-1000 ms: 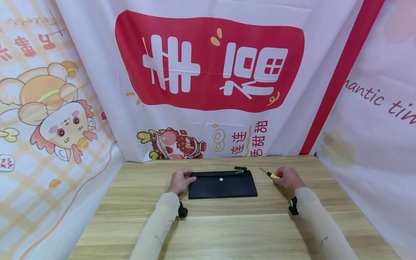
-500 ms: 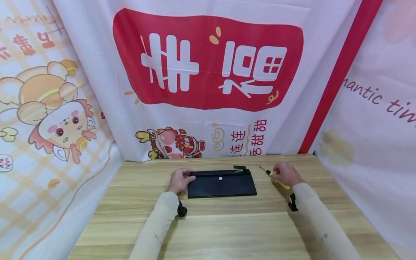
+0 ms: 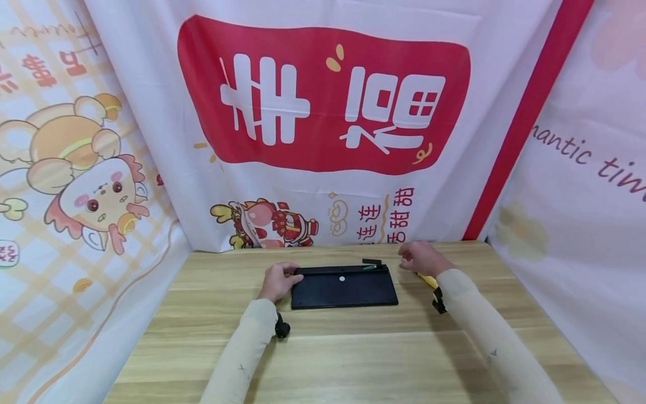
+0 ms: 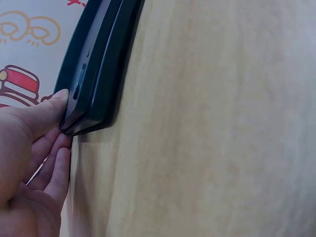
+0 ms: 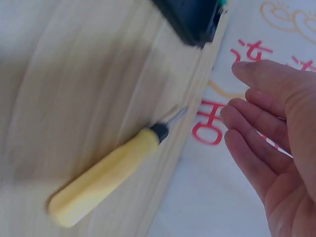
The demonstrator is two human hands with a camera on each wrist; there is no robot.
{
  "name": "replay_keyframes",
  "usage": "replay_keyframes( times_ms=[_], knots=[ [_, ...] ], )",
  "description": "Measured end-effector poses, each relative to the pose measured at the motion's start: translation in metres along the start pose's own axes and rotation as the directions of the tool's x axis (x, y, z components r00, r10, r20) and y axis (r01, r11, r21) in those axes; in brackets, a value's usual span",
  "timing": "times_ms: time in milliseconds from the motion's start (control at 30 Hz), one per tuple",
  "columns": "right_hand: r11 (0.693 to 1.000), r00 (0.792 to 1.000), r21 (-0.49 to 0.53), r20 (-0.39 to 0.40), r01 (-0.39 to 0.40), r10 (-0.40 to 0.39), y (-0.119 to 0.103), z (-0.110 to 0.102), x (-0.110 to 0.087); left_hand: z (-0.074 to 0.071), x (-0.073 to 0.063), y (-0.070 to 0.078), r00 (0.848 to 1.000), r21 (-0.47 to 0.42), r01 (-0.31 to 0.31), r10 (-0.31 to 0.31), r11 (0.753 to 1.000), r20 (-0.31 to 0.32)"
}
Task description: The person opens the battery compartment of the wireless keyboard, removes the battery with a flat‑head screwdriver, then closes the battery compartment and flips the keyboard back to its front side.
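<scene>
A black keyboard (image 3: 345, 293) lies face down on the wooden table, a round white sticker (image 3: 342, 279) on its underside. My left hand (image 3: 276, 282) pinches its left end, thumb on top and fingers beneath in the left wrist view. At the far right corner a narrow slot holds a small green piece (image 3: 370, 267) that looks like a battery. Just behind it is a small dark strip, like a cover (image 3: 372, 261). My right hand (image 3: 425, 259) hovers right of that corner, fingers loosely bent around nothing. Below it on the table lies a yellow-handled screwdriver (image 5: 106, 177).
The wooden table (image 3: 343, 365) ends at a white printed cloth (image 3: 323, 213) hung along its back edge. More printed cloth closes in the left and right sides. Dark wrist cameras sit on both sleeves.
My right hand has let go of the screwdriver, leaving it on the table, and moved left and away toward the keyboard's far corner. The left hand stays on the keyboard.
</scene>
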State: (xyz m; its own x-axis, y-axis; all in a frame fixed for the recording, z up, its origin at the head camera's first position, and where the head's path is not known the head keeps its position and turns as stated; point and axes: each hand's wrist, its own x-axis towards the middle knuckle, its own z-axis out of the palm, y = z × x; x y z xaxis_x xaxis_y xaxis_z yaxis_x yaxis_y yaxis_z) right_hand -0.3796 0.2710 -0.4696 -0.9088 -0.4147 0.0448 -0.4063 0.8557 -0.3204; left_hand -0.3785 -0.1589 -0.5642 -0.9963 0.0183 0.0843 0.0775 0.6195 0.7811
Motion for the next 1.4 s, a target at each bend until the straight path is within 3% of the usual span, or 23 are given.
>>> replay_keyframes(
  times_ms=[167, 433, 733, 1100, 1400],
  knots=[
    [0.999, 0.999, 0.018, 0.04, 0.036, -0.037, -0.017, 0.009, 0.015, 0.001, -0.002, -0.003, 1.0, -0.008, -0.026, 0.026, 1.0, 0.001],
    [0.989, 0.989, -0.007, 0.008, 0.149, -0.149, -0.03, 0.029, 0.033, -0.001, 0.0, -0.002, 1.0, -0.02, -0.004, 0.004, 1.0, -0.005],
    [0.992, 0.992, -0.009, 0.028, 0.126, -0.125, -0.031, 0.051, 0.041, 0.0, 0.002, -0.004, 1.0, -0.028, -0.016, 0.016, 0.999, -0.004],
    [0.972, 0.979, -0.127, -0.021, 0.2, -0.204, -0.028, 0.061, 0.044, -0.002, 0.0, -0.001, 1.0, -0.016, -0.004, 0.004, 1.0, -0.002],
    [0.983, 0.983, -0.054, 0.053, 0.176, -0.173, -0.027, 0.055, 0.052, -0.001, -0.001, -0.003, 1.0, -0.024, -0.006, 0.006, 1.0, -0.009]
  ],
)
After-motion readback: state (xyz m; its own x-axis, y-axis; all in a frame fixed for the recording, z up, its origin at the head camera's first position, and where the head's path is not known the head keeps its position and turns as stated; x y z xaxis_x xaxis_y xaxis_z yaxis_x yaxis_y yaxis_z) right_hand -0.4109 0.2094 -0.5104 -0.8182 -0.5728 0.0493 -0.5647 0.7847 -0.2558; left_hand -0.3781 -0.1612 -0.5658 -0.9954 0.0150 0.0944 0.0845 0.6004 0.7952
